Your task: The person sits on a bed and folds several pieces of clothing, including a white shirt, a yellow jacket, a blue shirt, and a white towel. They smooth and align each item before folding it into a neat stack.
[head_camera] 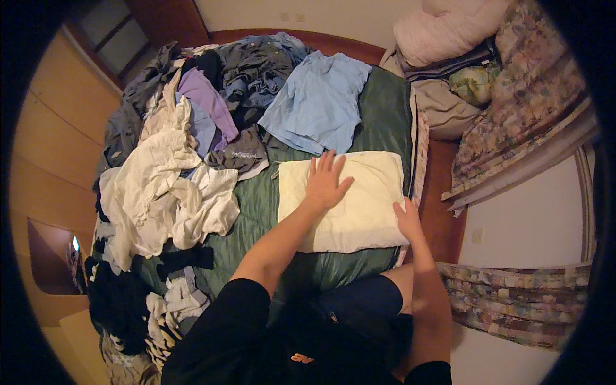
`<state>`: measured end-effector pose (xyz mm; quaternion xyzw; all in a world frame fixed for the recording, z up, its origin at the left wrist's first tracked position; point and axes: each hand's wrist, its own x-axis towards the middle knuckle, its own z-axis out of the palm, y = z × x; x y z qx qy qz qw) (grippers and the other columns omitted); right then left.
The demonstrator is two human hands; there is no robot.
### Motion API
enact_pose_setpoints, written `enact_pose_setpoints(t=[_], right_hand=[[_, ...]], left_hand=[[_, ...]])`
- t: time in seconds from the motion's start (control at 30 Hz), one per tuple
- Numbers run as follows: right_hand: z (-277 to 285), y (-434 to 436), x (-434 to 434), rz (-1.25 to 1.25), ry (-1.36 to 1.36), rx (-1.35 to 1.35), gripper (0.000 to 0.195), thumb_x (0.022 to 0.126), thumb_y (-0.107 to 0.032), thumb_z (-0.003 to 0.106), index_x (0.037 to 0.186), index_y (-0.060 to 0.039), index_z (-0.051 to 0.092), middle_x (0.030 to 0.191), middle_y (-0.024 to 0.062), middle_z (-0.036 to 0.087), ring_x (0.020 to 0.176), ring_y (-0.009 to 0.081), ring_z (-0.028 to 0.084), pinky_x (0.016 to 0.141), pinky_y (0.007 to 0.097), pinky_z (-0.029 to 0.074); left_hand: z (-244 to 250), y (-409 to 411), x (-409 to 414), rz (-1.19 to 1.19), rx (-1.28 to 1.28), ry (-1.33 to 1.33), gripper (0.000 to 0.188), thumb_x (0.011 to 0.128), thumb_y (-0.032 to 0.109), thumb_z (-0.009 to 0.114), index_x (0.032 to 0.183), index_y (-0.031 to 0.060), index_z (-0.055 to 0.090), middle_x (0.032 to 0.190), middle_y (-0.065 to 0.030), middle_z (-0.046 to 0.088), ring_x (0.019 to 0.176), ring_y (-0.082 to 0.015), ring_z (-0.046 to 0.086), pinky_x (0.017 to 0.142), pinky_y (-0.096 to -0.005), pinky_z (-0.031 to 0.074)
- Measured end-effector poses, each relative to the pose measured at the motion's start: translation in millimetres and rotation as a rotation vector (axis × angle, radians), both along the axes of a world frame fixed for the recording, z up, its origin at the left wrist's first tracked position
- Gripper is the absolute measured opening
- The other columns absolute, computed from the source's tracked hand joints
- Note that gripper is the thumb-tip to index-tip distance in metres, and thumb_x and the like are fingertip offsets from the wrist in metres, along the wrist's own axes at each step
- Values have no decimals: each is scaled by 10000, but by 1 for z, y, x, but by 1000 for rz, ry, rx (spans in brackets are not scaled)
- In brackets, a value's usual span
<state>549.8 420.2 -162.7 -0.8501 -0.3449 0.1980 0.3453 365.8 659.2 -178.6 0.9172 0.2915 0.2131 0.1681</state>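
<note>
A pale yellow cloth (361, 211), folded into a rough rectangle, lies on the green quilted bed cover (260, 192) before me. My left hand (328, 180) rests flat near its upper middle, palm down and fingers apart. At the cloth's right edge is my right hand (407, 219), thumb and fingers at the border; whether they pinch the fabric cannot be told. Just beyond the cloth a light blue garment (320, 101) is spread out.
White clothes (154, 192) are heaped at the left, near a purple garment (207, 103) and dark clothes (255, 67). Black items (118, 303) lie at lower left. A pink quilt (442, 33) and a floral curtain (524, 101) are at the right.
</note>
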Motion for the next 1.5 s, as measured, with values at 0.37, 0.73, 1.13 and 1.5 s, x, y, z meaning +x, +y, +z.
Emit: enact_pose_setpoints(t=[0.37,0.73,1.13,1.5], right_hand=[[28,-63,-9,-259,-2,164,467,943,-136,689,1367,-18,533,1065,111,598,906,193,600,810,322,525],[-8,-120,-3,-315,110,160,376,952,-135,670,1296,-26,564,921,49,608,796,132,590,730,279,507],[-15,-134,-9,-323,160,166,342,963,-118,666,1277,-22,573,909,28,630,811,113,602,749,264,511],[75,-70,9,-218,30,364,290,984,-93,649,1262,-24,601,1007,70,666,912,149,641,842,285,523]], left_hand=[[38,207,0,605,-293,67,899,722,602,813,1378,45,554,1385,-194,603,1305,-361,548,1091,-498,387],[32,249,-47,628,-39,-42,474,824,438,757,1153,96,742,1139,-164,690,1107,-395,629,952,-523,488],[49,259,-50,312,178,277,397,886,420,670,1010,57,775,1079,-136,736,1052,-369,653,917,-497,484],[229,202,97,-162,-912,-617,299,974,286,695,1025,-6,737,862,-20,687,736,-103,628,662,-278,540]])
